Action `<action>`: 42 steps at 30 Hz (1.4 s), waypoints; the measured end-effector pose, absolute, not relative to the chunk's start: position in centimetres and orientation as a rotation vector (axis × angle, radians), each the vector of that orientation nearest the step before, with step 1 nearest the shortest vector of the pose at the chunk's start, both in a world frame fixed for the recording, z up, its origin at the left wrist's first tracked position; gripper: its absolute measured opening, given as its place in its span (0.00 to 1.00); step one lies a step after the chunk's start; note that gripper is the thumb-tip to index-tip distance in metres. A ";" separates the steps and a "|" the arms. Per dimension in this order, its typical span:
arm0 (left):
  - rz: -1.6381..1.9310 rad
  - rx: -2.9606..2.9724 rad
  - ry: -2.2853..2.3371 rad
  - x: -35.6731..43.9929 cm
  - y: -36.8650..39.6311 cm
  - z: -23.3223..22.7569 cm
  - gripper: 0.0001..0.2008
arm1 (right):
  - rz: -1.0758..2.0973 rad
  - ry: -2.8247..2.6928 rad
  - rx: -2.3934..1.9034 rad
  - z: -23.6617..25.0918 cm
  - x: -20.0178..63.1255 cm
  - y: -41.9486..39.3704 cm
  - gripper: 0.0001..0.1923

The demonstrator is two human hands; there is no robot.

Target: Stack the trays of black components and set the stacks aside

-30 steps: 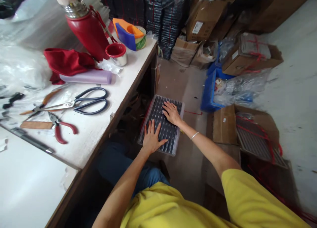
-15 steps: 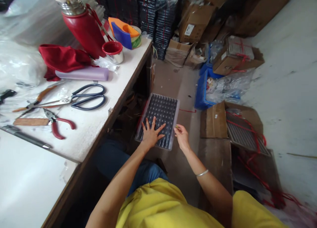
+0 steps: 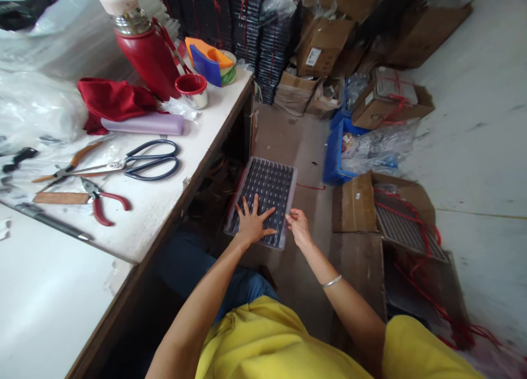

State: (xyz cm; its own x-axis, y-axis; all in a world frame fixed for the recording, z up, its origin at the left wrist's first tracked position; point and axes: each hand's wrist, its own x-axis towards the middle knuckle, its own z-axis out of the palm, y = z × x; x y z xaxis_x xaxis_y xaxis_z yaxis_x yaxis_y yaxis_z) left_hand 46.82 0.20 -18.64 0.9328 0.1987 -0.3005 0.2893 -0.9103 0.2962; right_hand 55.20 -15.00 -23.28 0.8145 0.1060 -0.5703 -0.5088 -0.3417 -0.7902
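A dark tray with rows of small light marks and a clear rim lies low beside the workbench. My left hand rests on its near part, fingers spread flat, holding nothing. At the tray's right edge is my right hand, its thumb and fingers pinched together close to the clear rim. Whatever sits between those fingertips is too small to make out. A red cord lies on the floor to the right of the tray.
Scissors, red-handled pliers, a red flask and a cup occupy the white workbench at left. On the right stand a blue crate and cardboard boxes. Dark stacks rise at the back.
My right hand has shifted slightly left, closer to the tray's edge. A small yellowish bit at its fingertips no longer shows. The left hand stays spread on the tray.
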 end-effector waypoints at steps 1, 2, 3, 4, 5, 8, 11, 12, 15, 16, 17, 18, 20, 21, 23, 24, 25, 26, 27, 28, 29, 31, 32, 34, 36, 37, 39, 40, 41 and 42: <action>-0.382 2.745 0.361 46.9 0.2 -18.6 0.40 | 0.653 0.311 -1.811 -23.2 55.2 -15.0 0.17; -0.388 2.741 0.363 46.9 0.2 -18.6 0.40 | 0.655 0.312 -1.802 -23.1 55.2 -15.1 0.17; -0.398 2.740 0.365 47.0 0.2 -18.5 0.40 | 0.653 0.312 -1.795 -23.0 55.2 -15.1 0.17; -0.411 2.741 0.364 47.0 0.2 -18.5 0.40 | 0.646 0.311 -1.791 -22.8 55.3 -15.2 0.17; -0.424 2.744 0.363 47.0 0.2 -18.4 0.40 | 0.634 0.309 -1.788 -22.7 55.3 -15.2 0.17; -0.429 2.755 0.362 47.0 0.2 -18.3 0.40 | 0.589 0.301 -1.784 -22.4 55.4 -15.4 0.17; -0.393 2.753 0.363 46.9 0.2 -18.4 0.40 | 0.590 0.312 -1.762 -22.4 55.7 -15.5 0.17; -0.385 2.751 0.364 46.9 0.2 -18.4 0.40 | 0.607 0.321 -1.748 -22.5 55.8 -15.5 0.17; -0.387 2.747 0.364 46.9 0.2 -18.5 0.40 | 0.689 0.344 -1.700 -23.0 56.3 -15.4 0.16; -0.391 2.746 0.367 47.0 0.2 -18.5 0.40 | 0.717 0.346 -1.688 -23.2 56.5 -15.4 0.17; -0.394 2.744 0.369 47.0 0.2 -18.6 0.40 | 0.740 0.344 -1.680 -23.4 56.6 -15.3 0.17; -0.396 2.741 0.369 47.0 0.2 -18.6 0.40 | 0.757 0.340 -1.677 -23.7 56.7 -15.2 0.17; -0.394 2.739 0.369 47.0 0.2 -18.6 0.40 | 0.775 0.325 -1.683 -24.2 56.9 -15.0 0.17; -0.391 2.739 0.369 47.0 0.2 -18.6 0.40 | 0.774 0.315 -1.694 -24.5 56.9 -14.9 0.17; -0.379 2.741 0.368 46.9 0.2 -18.8 0.40 | 0.751 0.289 -1.727 -24.9 56.9 -14.9 0.17; -0.370 2.742 0.369 46.9 0.2 -18.9 0.40 | 0.726 0.272 -1.750 -25.1 56.7 -14.8 0.17; -0.361 2.742 0.366 46.9 0.2 -19.0 0.40 | 0.690 0.252 -1.776 -25.2 56.6 -14.8 0.17; -0.350 2.742 0.362 46.8 0.2 -19.1 0.40 | 0.643 0.228 -1.804 -25.2 56.4 -14.7 0.17; -0.340 2.743 0.358 46.8 0.2 -19.2 0.40 | 0.585 0.199 -1.835 -25.2 56.2 -14.6 0.18; -0.331 2.745 0.356 46.8 0.1 -19.2 0.40 | 0.520 0.164 -1.867 -25.2 55.9 -14.5 0.18; -0.325 2.748 0.356 46.8 0.1 -19.3 0.40 | 0.451 0.126 -1.899 -25.2 55.6 -14.3 0.18; -0.320 2.751 0.362 46.7 0.2 -19.3 0.40 | 0.320 0.049 -1.965 -25.3 55.1 -13.8 0.19; -0.323 2.748 0.365 46.7 0.2 -19.2 0.40 | 0.265 0.016 -1.997 -25.4 54.8 -13.5 0.19; -0.338 2.727 0.368 46.6 0.2 -19.1 0.41 | 0.183 -0.031 -2.059 -25.6 54.5 -13.0 0.19; -0.362 2.696 0.359 46.7 0.2 -19.0 0.41 | 0.126 -0.067 -2.117 -25.9 54.3 -12.9 0.20; -0.370 2.684 0.352 46.8 0.2 -18.9 0.41 | 0.102 -0.083 -2.144 -25.9 54.3 -13.1 0.20; -0.370 2.672 0.335 47.1 0.3 -18.8 0.40 | 0.059 -0.115 -2.193 -25.4 54.5 -13.6 0.19; -0.363 2.672 0.329 47.3 0.3 -18.6 0.40 | 0.038 -0.132 -2.212 -24.9 54.7 -13.8 0.19; -0.351 2.675 0.333 47.4 0.4 -18.3 0.40 | 0.022 -0.156 -2.223 -24.3 54.8 -13.8 0.19; -0.341 2.682 0.347 47.4 0.4 -17.7 0.40 | 0.013 -0.191 -2.226 -23.5 54.8 -13.5 0.19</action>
